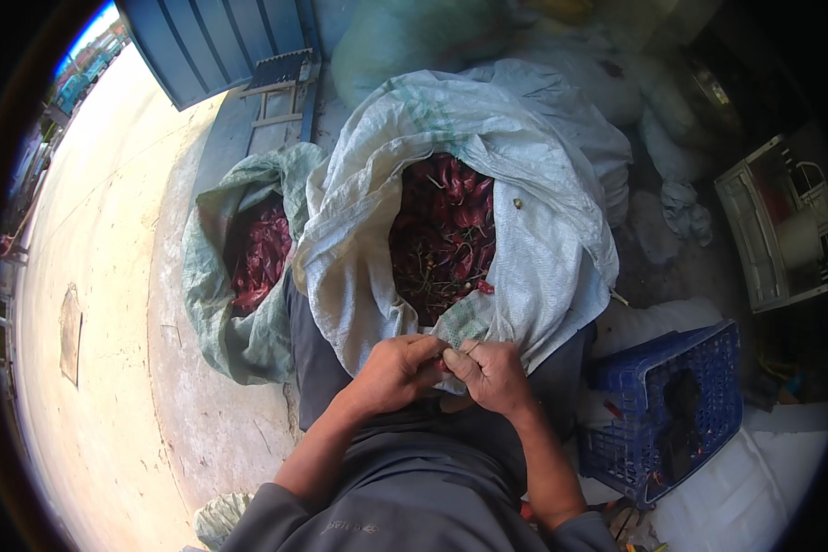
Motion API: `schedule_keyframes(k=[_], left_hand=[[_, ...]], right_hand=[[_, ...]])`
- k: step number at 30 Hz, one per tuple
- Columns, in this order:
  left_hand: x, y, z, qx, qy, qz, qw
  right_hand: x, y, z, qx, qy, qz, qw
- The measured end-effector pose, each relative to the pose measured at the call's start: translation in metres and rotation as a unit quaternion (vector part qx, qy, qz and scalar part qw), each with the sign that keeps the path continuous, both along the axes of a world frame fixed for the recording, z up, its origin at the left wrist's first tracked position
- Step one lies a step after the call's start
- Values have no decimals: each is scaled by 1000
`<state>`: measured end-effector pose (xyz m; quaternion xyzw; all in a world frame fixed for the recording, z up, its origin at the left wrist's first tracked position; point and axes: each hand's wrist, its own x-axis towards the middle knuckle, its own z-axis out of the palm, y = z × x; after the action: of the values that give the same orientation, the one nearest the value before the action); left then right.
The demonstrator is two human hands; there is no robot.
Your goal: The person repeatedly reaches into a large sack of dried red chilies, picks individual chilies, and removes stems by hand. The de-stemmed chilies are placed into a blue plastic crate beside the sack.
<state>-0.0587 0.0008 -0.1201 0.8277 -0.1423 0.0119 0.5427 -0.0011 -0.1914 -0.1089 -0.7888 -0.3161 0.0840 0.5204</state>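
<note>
Between the fingertips of my left hand [397,371] and my right hand [495,376] is a small piece of dried red chili pepper [444,365], mostly covered by the fingers. Both hands meet at the near rim of a large white woven sack [548,228], whose mouth is rolled down. Inside it lie dark red dried chili peppers [455,186], with a cluster of loose stems [431,272] on the nearer part. To the left stands a smaller greenish woven sack [210,276] holding more red chili peppers [265,241].
A blue plastic crate [624,386] lies tilted at the right. Beyond it is a white-framed appliance or rack [759,228]. Full sacks [414,41] are piled behind. A small folding stool [279,86] leans by a blue metal door [214,41]. Concrete ground [110,241] stretches left.
</note>
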Motion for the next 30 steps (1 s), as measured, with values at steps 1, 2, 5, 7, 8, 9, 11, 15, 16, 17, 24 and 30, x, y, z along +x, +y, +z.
schedule_keyframes(k=[1,2,5,7,8,9,11,15,16,17,24,30], left_hand=[[0,0,-2,15,-15,-4,1000],[-3,-3,-3,43,-15,22,999],[-6,-15,-6,117,-27,90,989],[-5,-18,-7,152,-54,129,978],[-4,-18,-6,163,-62,135,975],[-4,-17,-5,174,-69,141,972],[-5,-13,-2,58,70,148,985],[-12,-3,6,-243,361,125,892],[-12,-3,7,-244,397,132,875],[-10,-3,6,-276,330,115,895],[6,12,4,-303,330,143,883],[7,18,0,-342,331,189,859]], right_hand=[[-1,0,0,8,-5,14,1000],[0,-2,0,-37,-91,-4,995],[-3,0,2,-142,-293,-10,946],[-4,4,9,-184,-362,-10,914],[-1,6,16,-164,-377,-16,911],[5,7,24,-151,-384,-22,911],[21,7,44,-5,-261,-151,954],[109,-20,79,304,20,-323,896],[125,-12,69,155,-1,-321,934],[134,-5,53,18,-42,-253,966],[142,55,-69,-440,-182,39,879],[117,34,-46,-284,-185,-66,938]])
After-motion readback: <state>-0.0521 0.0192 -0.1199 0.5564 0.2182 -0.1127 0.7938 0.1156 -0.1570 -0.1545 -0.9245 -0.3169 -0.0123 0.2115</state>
